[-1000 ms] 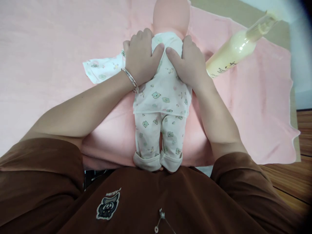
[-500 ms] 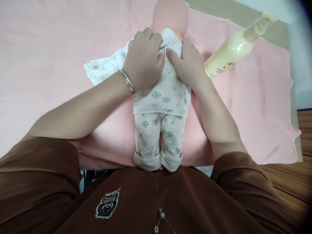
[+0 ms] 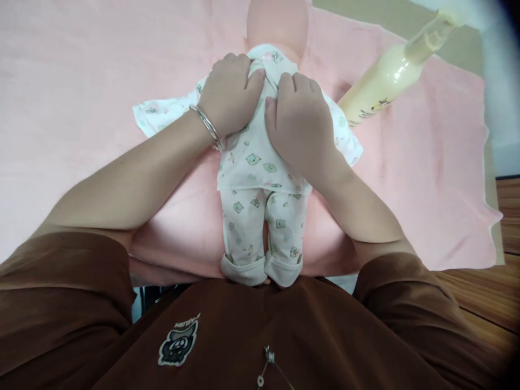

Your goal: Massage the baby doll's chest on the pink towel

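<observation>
Bare left hand (image 3: 229, 95) curls over the neck of a white cotton baby top (image 3: 260, 162) printed with small green animal faces, a thin silver bangle (image 3: 207, 127) circling its wrist. Bare right hand (image 3: 298, 122) lies bunched on the same top just beside the left, its fingers (image 3: 286, 86) bent down into the cloth. Neither hand is flat and open, but the view cannot settle whether they pinch the fabric or only press it.

Both hands bear on the garment on either side of the middle of a pink vinyl baby doll (image 3: 277, 21), which seems to keep the doll steady and the cloth in place. The doll lies lengthwise with its feet toward the person. Its face is out of sight, so whether it lies on its front or back cannot be told. Matching white trousers (image 3: 264, 233) with rolled cuffs cover its legs. A loose panel of the top (image 3: 158, 116) spreads out to the doll's left, and a second panel (image 3: 345, 132) now shows to its right, absent from the earlier view. The right hand has also moved inward and lower.

Under the doll lies a pink fleece towel (image 3: 426, 162). Beyond the doll's right shoulder, a cream plastic pump bottle (image 3: 384, 78) lies on it.
</observation>
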### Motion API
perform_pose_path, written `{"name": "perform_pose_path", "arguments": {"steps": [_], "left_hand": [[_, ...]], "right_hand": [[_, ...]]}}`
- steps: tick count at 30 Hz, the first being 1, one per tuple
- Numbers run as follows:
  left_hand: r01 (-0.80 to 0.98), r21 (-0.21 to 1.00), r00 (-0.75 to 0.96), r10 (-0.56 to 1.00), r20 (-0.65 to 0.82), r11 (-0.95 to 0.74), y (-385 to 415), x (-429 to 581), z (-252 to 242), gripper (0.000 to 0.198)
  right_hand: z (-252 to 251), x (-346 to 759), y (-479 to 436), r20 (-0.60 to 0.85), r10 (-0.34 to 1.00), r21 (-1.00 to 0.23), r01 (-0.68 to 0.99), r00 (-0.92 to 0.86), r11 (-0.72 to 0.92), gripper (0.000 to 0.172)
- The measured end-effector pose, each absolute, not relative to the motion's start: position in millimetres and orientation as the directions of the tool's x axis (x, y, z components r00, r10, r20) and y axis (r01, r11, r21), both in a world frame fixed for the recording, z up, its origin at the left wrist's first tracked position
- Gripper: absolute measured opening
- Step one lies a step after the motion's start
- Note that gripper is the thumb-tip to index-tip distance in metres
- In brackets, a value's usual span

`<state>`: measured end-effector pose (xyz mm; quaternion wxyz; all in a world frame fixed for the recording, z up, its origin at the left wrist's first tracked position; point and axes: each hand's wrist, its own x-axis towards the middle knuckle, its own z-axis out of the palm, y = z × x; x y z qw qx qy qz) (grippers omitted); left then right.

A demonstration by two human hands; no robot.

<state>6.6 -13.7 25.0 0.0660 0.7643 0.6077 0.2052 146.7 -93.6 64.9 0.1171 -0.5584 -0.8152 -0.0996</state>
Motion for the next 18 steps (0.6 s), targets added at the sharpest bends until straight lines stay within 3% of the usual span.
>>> {"name": "perform_pose_path", "arguments": {"steps": [4,7,11,15,18], "left_hand": [[0.924,0.155,0.294,0.91,0.291,-0.348,-37,14,32,0.026],[0.886,0.084,0.396,0.839,0.373,-0.456,-56,18,40,0.02],[0.881,0.188,0.345,0.86,0.376,-0.435,-54,18,43,0.013],[0.867,0.317,0.267,0.894,0.359,-0.386,-33,14,38,0.028],[0.822,0.401,0.252,0.89,0.379,-0.403,-18,10,27,0.023]], "right_hand": [[62,166,-68,0.245,0.936,-0.134,0.947,-0.253,0.291,0.045],[60,180,-50,0.165,0.952,-0.21,0.933,-0.26,0.291,0.055],[63,178,-54,0.145,0.968,-0.201,0.951,-0.207,0.233,0.057],[71,163,-78,0.165,0.96,-0.078,0.968,-0.224,0.239,0.048],[72,155,-90,0.143,0.959,-0.111,0.959,-0.243,0.259,0.041]]}}
